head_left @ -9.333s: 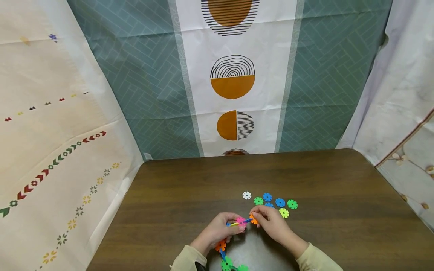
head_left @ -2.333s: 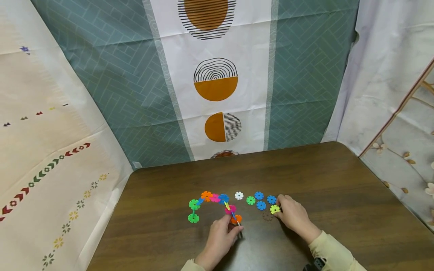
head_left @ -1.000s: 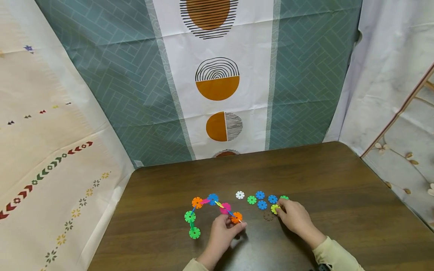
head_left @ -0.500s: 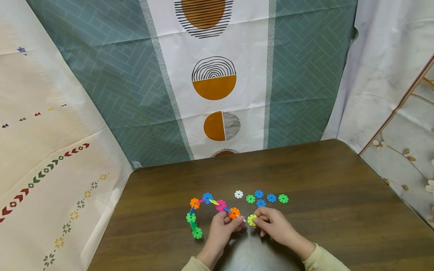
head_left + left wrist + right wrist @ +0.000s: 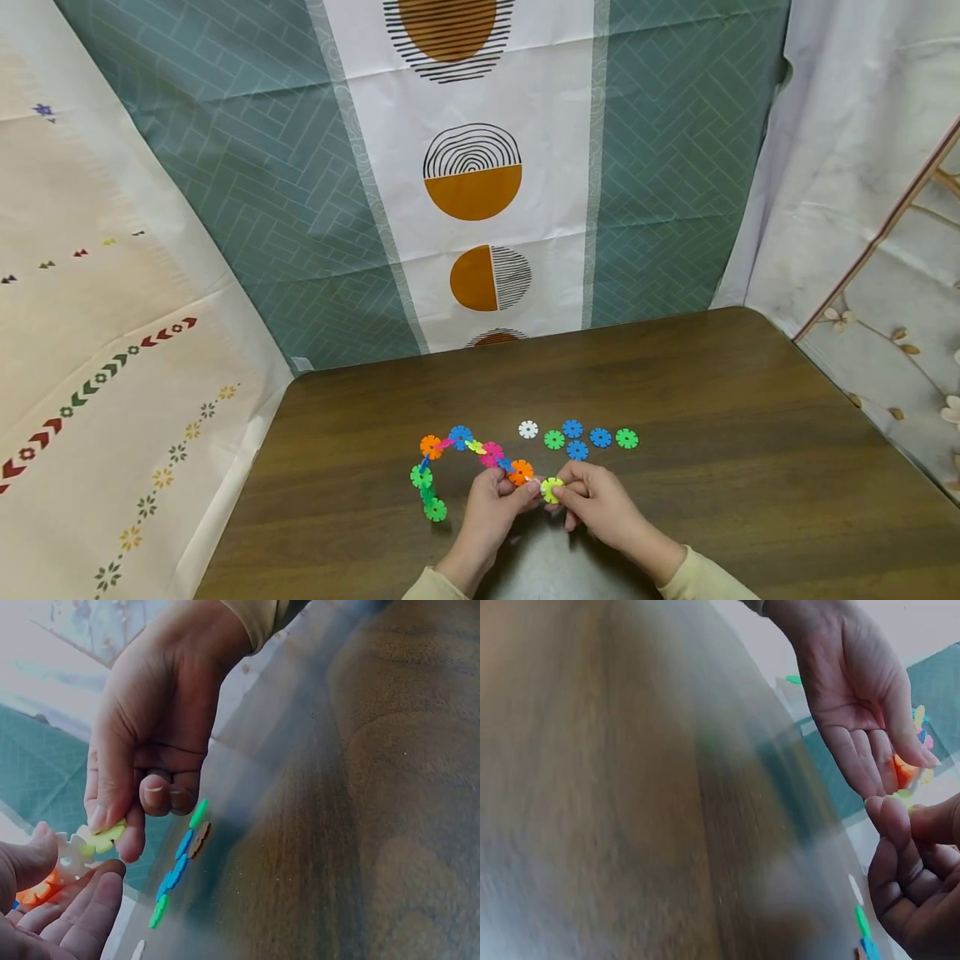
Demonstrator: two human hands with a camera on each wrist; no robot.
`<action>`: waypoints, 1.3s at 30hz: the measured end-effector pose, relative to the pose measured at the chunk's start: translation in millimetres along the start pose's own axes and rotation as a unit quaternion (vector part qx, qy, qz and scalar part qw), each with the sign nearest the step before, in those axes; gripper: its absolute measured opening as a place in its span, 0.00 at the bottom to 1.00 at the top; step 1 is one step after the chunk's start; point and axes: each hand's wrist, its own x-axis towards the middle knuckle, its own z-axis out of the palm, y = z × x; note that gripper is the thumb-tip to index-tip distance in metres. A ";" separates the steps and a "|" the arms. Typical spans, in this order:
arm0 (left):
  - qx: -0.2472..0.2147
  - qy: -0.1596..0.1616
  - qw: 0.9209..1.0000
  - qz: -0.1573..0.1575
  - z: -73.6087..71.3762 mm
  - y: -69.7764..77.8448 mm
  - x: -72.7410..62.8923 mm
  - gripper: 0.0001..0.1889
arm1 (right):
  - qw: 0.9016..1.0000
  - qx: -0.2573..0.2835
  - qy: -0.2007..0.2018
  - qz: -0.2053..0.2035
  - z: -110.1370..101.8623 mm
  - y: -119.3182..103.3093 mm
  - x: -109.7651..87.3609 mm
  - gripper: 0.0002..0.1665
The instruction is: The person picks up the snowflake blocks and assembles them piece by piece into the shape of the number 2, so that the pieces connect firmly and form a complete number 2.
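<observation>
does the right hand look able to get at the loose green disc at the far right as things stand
Probably yes: the green disc lies close by with nothing covering it. The right hand is pinching the yellow disc, though, so it would likely need to release that first.

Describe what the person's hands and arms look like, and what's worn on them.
The left hand and right hand are bare, with no gloves or rings visible. The left sleeve and right sleeve are pale yellow, ending near the wrists.
</observation>
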 end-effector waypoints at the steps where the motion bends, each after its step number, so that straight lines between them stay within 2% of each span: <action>1: -0.001 0.000 1.000 -0.001 0.2 0.3 0.5 0.11 | 1.000 0.004 0.001 0.004 1.0 -0.4 0.3 0.06; 10: 0.000 0.013 1.000 -0.003 2.6 1.1 2.0 0.08 | 0.997 0.072 0.006 0.021 7.9 1.7 3.6 0.07; 16: -0.003 0.022 1.000 -0.002 5.2 0.8 1.1 0.08 | 0.994 0.103 0.028 0.035 13.3 5.0 2.6 0.08; 19: -0.001 0.018 1.000 0.002 5.3 3.4 1.1 0.08 | 0.994 0.103 0.035 0.029 15.2 5.1 1.7 0.09; 24: 0.026 0.002 1.000 0.012 4.2 10.8 3.2 0.10 | 0.998 0.060 0.029 0.001 12.5 3.0 2.7 0.09; 27: 0.055 -0.012 0.998 0.023 3.2 12.6 2.8 0.11 | 1.000 -0.007 0.008 -0.018 7.5 2.4 4.9 0.08; 29: 0.084 -0.017 0.995 0.041 2.4 12.4 2.1 0.10 | 0.998 -0.061 0.000 -0.033 2.3 2.1 7.0 0.07; 32: 0.139 -0.017 0.987 0.077 0.9 11.5 1.5 0.10 | 0.987 -0.149 0.024 -0.053 -8.1 2.1 10.8 0.04; 34: 0.173 -0.012 0.981 0.092 -0.3 10.3 1.4 0.11 | 0.974 -0.213 0.061 -0.055 -14.9 3.1 14.0 0.03; 37: 0.198 -0.008 0.975 0.100 -1.6 8.5 0.9 0.11 | 0.944 -0.308 0.110 -0.029 -23.0 5.7 17.6 0.05; 39: 0.208 -0.006 0.973 0.099 -2.1 7.2 0.2 0.10 | 0.923 -0.364 0.128 -0.006 -25.9 7.7 18.5 0.09</action>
